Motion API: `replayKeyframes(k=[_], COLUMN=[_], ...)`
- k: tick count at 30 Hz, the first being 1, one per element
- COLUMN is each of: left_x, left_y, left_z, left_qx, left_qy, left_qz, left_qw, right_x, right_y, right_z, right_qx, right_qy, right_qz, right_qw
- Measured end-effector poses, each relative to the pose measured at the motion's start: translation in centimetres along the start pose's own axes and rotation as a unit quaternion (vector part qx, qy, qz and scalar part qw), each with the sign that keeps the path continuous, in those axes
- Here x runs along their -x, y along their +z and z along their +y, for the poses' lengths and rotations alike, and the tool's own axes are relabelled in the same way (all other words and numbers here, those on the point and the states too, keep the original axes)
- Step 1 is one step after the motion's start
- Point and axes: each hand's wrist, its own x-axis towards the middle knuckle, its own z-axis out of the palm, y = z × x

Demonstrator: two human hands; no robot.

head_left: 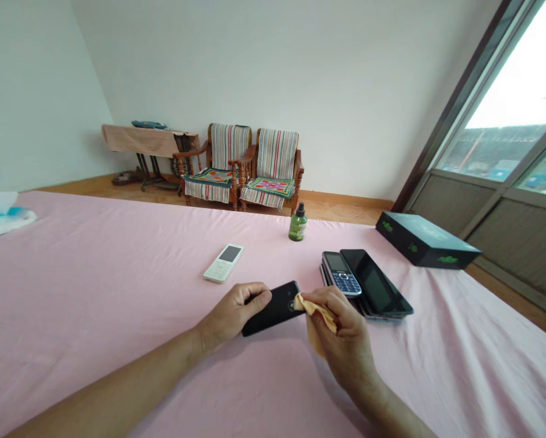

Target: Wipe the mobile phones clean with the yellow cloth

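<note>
My left hand [236,310] grips a black smartphone [273,310] by its left end, thumb on top. The phone's back, with a round camera, faces up. Bunched in my right hand [346,340] is a yellow-orange cloth [318,309], its tip touching the phone's right end beside the camera. Beyond my left hand lies a white keypad phone [224,263]. To the right of the phone I hold, a dark blue keypad phone [341,274] rests on a pile, next to a black touchscreen phone [375,283] that also tops a stack.
A green spray bottle [298,224] stands near the far edge of the pink-covered surface [117,274]. A black box [425,240] sits at the back right, a tissue pack [5,219] at the far left. Two wooden chairs [273,161] stand by the wall.
</note>
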Motion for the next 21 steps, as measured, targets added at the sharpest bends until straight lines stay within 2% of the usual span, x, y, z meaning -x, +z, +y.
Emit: replayKeyframes(k=[3,7,10,13,15,18,21], left_x=[-0.3,-0.6,-0.5,-0.4,-0.3,-0.2,-0.3], left_y=[0.0,0.0,0.1,0.2,0.3,0.4,0.4], left_z=[-0.2,-0.4,-0.4,-0.2,0.0,0.1,0.0], left_qx=[0.034,0.072,0.086,0.086,0.075,0.044,0.0], left_qy=[-0.003,0.0,-0.003,-0.003,-0.001,0.008,0.029], left_qz=[0.027,0.053,0.049,0.041,0.031,0.01,-0.01], left_qw=[0.999,0.996,0.995,0.995,0.997,0.999,1.0], right_x=[0.4,0.8,0.4,-0.3,-0.6,-0.6,-0.4], right_y=[0.7,1.5,1.2,0.6,0.5,0.5,0.6], right_z=[-0.4,-0.9,-1.2,-1.6,-2.0,-2.4,-2.3], right_qx=[0.007,0.001,-0.06,-0.151,-0.208,-0.263,-0.287], right_qy=[0.009,0.061,0.156,0.291,0.356,0.417,0.444], right_qz=[-0.019,-0.084,-0.039,0.005,-0.004,-0.054,-0.078], right_qw=[1.0,0.995,0.985,0.945,0.911,0.868,0.845])
